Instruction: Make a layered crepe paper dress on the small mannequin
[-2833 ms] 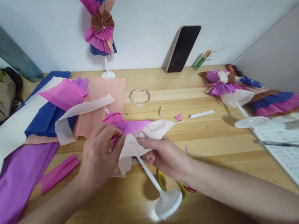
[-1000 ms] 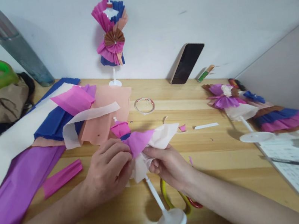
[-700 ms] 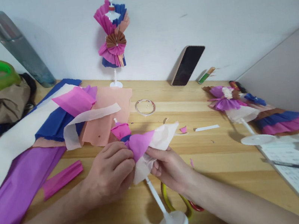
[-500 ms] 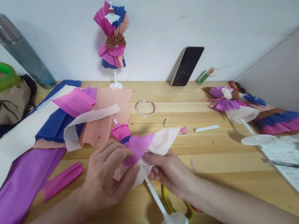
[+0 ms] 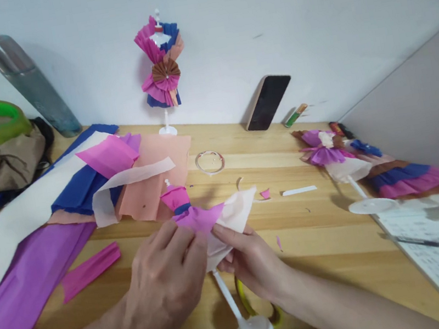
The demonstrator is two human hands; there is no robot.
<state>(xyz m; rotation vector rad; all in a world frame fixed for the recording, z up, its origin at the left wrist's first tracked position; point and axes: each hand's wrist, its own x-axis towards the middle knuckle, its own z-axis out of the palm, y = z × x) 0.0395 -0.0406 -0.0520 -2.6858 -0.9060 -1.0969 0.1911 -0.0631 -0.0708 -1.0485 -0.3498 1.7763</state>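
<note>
Between my hands, a small white mannequin stand (image 5: 229, 296) leans with its round base toward me. It wears a crepe-paper dress (image 5: 175, 197) with a pink top, a blue waistband and a purple and white skirt. My left hand (image 5: 165, 267) is closed on the left side of the purple skirt layer (image 5: 201, 219), fingertips partly hidden. On the other side, my right hand (image 5: 250, 254) pinches the white skirt layer (image 5: 237, 209) between thumb and fingers, the thumb lying on top near the purple edge.
Crepe-paper sheets (image 5: 69, 194) and a pink strip (image 5: 91, 271) lie at left. A dressed mannequin (image 5: 165, 70) stands at the back, near a phone (image 5: 268, 102) and a wire ring (image 5: 210, 162). More paper dresses (image 5: 325, 147) lie right. A yellow-handled tool (image 5: 242, 294) is partly hidden behind the stand.
My left hand's fingers have closed down onto the purple layer, which now lies lower and flatter over the white. My right hand keeps its pinch. The view has shifted slightly.
</note>
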